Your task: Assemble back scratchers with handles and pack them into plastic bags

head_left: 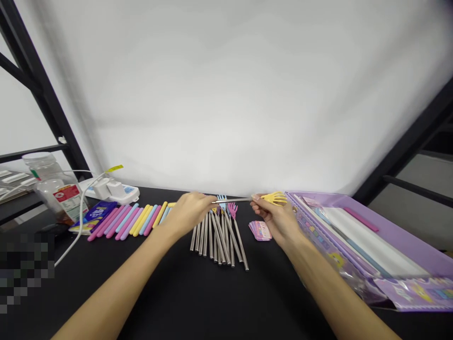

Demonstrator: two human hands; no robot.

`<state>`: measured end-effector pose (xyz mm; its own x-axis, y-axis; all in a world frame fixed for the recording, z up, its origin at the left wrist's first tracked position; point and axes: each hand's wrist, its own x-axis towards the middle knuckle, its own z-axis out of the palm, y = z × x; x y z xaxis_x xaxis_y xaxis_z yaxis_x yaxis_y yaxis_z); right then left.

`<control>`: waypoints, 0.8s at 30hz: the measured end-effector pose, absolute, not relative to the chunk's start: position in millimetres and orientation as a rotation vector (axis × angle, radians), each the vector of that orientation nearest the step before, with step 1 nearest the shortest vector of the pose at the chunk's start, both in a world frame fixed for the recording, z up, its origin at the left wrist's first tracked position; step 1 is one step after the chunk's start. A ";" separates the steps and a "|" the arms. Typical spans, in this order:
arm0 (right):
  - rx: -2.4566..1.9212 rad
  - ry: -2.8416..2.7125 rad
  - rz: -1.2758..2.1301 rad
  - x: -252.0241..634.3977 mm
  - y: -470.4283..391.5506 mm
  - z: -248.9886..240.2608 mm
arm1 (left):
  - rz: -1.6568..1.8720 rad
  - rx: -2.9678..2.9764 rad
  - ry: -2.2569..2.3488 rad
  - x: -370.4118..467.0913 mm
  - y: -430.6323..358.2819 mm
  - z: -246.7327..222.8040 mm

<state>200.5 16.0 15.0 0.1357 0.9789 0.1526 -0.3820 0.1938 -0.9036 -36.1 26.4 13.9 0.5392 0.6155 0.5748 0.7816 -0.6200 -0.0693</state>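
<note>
A back scratcher with a yellow claw head (274,198) and a thin metal rod is held level above the table. My right hand (274,215) pinches the rod just below the claw. My left hand (191,210) is closed around the rod's other end, its fingers mostly hidden behind the back of the hand. Beneath lies a fanned pile of metal back scratcher rods (221,241), with blue, pink and yellow claws at the far end. Left of my left hand is a row of pink, blue, purple and yellow handles (130,222). A small stack of pink cards (260,230) lies near my right hand.
At right stands a purple tray (406,241) with plastic packaging. A clear jar (58,189), a purple packet (97,215), a white power strip (122,191) and a white cable (82,212) are at left. A white wall rises behind the black table.
</note>
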 end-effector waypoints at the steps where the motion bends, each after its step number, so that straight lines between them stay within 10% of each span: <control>1: -0.829 -0.909 1.168 202.4 16.9 16.5 | -0.706 -2.448 -1.190 -41.9 29.2 16.6; 24: -0.724 -0.768 1.201 185.9 9.3 16.9 | -0.879 -2.144 -0.850 -29.4 21.7 21.3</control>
